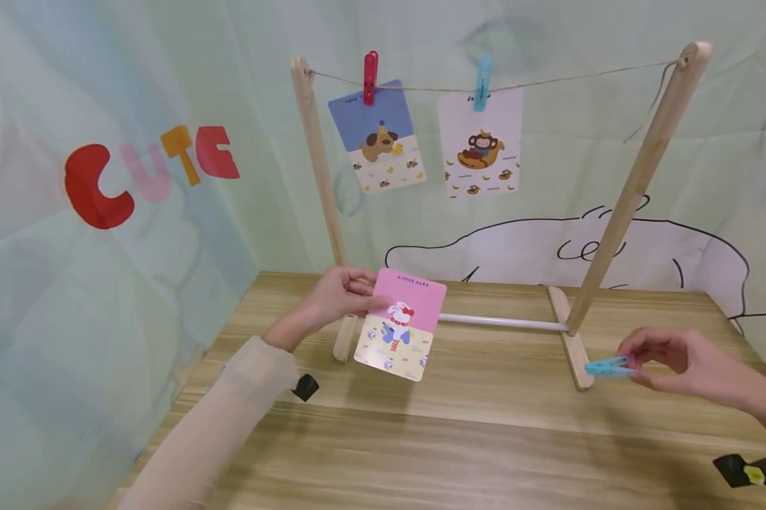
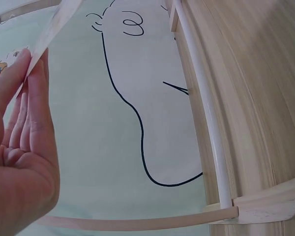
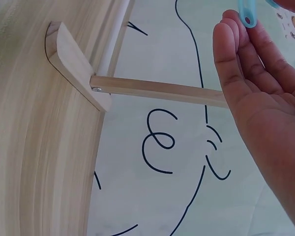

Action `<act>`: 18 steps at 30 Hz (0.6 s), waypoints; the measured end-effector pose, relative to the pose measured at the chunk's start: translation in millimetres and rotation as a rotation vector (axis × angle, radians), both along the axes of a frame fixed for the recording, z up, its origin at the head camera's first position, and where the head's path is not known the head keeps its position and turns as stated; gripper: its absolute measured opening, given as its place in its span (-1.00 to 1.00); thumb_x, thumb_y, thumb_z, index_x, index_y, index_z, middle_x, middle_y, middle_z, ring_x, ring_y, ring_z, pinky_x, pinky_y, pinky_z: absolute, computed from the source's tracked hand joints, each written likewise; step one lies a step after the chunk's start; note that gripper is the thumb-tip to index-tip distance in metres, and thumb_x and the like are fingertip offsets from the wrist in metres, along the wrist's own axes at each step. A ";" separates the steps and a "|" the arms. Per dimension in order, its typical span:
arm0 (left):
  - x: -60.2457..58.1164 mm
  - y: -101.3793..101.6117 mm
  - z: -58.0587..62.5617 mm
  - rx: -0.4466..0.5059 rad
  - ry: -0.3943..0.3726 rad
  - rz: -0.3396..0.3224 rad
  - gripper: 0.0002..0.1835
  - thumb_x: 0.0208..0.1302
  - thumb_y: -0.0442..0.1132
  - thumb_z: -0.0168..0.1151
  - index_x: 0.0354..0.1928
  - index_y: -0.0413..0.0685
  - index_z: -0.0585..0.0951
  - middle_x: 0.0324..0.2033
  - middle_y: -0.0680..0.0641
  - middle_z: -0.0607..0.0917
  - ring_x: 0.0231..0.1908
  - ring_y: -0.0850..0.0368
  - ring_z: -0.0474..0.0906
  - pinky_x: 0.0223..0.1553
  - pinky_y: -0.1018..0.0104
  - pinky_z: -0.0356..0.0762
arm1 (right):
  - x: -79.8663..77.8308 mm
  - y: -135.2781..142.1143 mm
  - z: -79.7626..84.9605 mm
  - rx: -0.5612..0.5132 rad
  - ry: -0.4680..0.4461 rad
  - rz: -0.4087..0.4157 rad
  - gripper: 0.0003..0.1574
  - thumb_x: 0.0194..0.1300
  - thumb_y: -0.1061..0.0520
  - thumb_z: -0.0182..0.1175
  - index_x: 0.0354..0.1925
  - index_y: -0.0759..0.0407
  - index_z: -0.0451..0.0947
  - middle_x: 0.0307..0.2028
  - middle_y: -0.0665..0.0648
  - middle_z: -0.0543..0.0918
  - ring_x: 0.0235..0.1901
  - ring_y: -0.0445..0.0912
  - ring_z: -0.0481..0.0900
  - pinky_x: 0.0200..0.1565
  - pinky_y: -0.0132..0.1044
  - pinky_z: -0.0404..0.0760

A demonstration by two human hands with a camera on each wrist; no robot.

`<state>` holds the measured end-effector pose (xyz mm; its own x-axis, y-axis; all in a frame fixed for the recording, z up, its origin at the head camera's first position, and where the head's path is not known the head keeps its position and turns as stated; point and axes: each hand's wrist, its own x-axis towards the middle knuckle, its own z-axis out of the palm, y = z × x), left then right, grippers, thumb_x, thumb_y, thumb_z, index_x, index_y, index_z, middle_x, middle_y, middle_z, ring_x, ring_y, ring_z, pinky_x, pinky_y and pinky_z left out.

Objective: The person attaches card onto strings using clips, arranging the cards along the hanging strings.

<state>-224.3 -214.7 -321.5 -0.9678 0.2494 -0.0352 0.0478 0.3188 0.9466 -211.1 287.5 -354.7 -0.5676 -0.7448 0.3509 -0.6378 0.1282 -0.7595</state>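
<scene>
My left hand (image 1: 344, 292) pinches a pink and yellow rabbit card (image 1: 414, 297) by its left edge, above the table in front of the left post. In the left wrist view this card (image 2: 54, 32) shows nearly edge-on between thumb and fingers. Off to the right, my right hand (image 1: 682, 361) pinches a light blue clothespin (image 1: 609, 367) near the right foot of the wooden frame. On the string (image 1: 421, 88) hang a dog card (image 1: 383, 152) under a red clothespin (image 1: 370, 78) and a monkey card (image 1: 481, 170) under another blue clothespin (image 1: 482, 81).
The wooden frame has a left post (image 1: 322, 170), a right post (image 1: 638, 191) and a white bar (image 1: 504, 322) low between them. It stands on a wood-grain table (image 1: 383, 453). Behind is a pale green curtain (image 1: 261, 142) with coloured letters and a line drawing.
</scene>
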 end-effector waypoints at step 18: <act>-12.1 29.9 16.3 0.102 0.014 -0.062 -0.59 -0.02 -0.27 0.43 -0.09 -0.21 0.56 -0.31 -0.18 0.70 -0.34 -0.05 0.66 -0.27 0.11 0.63 | -12.1 1.1 20.7 0.028 0.026 -0.084 -0.55 -0.10 0.63 0.23 -0.19 0.38 0.49 -0.30 0.19 0.59 -0.36 -0.10 0.55 -0.25 -0.48 0.55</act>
<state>-236.4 -184.8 -305.1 -0.9505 0.3107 0.0070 0.0779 0.2165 0.9732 -223.2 288.7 -334.0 -0.6194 -0.7047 0.3460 -0.6431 0.2026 -0.7385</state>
